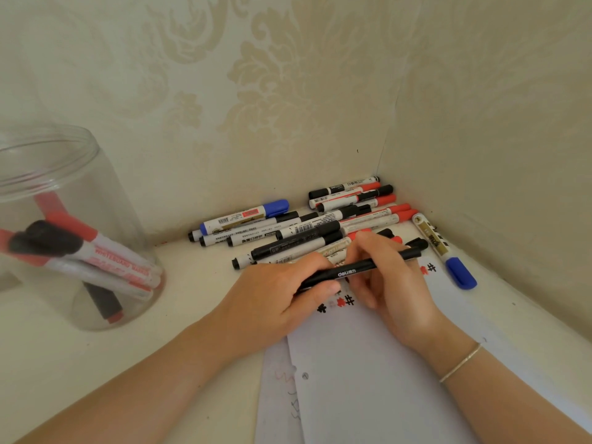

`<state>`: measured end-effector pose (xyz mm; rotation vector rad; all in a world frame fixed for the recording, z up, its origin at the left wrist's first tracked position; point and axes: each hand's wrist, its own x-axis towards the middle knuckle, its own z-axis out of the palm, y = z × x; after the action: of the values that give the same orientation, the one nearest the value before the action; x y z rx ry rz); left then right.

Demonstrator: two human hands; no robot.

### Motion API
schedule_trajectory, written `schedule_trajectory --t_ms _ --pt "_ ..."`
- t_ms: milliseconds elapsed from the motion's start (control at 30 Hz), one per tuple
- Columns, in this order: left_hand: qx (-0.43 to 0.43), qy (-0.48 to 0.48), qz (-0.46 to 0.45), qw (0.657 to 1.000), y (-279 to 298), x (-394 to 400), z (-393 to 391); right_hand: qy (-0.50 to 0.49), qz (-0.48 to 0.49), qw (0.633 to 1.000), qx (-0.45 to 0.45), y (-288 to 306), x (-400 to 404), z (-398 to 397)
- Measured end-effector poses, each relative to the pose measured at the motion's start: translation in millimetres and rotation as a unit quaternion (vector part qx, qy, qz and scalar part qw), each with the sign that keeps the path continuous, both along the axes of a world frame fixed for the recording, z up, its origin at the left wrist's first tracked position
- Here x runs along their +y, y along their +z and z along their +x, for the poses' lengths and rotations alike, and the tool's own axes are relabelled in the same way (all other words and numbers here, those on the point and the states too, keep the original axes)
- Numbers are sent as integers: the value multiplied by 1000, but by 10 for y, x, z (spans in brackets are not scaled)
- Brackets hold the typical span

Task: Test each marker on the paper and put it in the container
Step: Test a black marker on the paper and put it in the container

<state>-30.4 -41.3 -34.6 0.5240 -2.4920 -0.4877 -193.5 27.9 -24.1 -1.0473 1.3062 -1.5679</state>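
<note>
A thin black marker (355,270) with white letters on its side lies across both hands, just above the white paper (368,373). The left hand (272,302) has its fingers curled round one end of the marker. The right hand (387,277) pinches the marker near its middle, and the far end sticks out past the fingers.

The paper has small red and black scribbles (336,304) near the hands.

A clear plastic jar (64,225) stands at the left, well apart from the hands. Its top is open. Inside it lean some markers with red caps and black caps.

Behind the hands a pile of markers (307,225) lies against the wall, with black, red and blue caps. One marker with a blue cap (445,251) lies alone by the right wall, beside the paper.

The white table (160,347) fits into a corner, with walls at the back and the right. Bare table shows between the jar and the left hand.
</note>
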Motion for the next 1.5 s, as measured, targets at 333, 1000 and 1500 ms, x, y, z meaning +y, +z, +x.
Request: schedule_trajectory --t_ms 333,1000,1500 --pt "66 9 -33 997 -68 20 -29 -27 84 992 92 102 40 82" --pt "483 111 127 860 1069 -31 447 193 -74 941 -267 1127 -363 686" --pt "171 396 -109 896 1758 -519 1426 84 49 681 726 541 -1166 1153"
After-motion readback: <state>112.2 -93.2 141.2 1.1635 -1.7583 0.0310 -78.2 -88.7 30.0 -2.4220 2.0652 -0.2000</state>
